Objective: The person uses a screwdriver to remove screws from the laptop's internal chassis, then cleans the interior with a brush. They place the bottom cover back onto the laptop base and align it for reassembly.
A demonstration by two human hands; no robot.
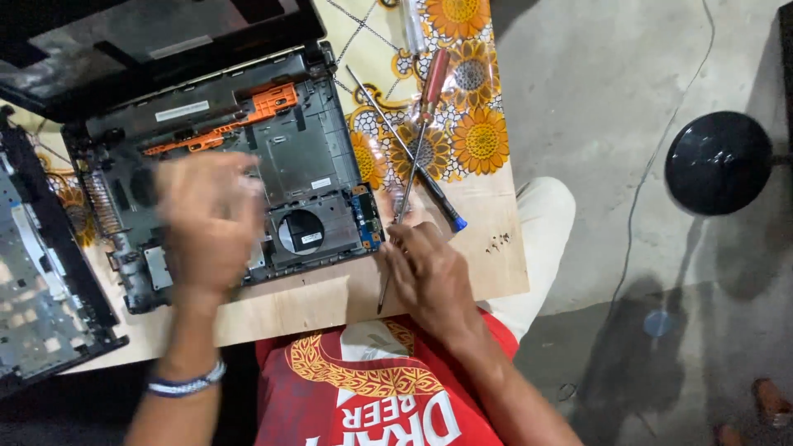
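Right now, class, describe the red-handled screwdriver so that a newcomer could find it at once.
Start at the opened dark grey laptop base on the wooden table. Just to its right, on the sunflower-patterned cloth, two screwdrivers cross. The red-handled screwdriver points towards the right hand; the other screwdriver has a blue tip.

Grey concrete floor on the right, stained and shadowed toward the bottom. Thin cable runs across it. Round black stool seat stands near the right edge. Light plywood desk, sunflower-print cloth over its far right corner. Dim light.
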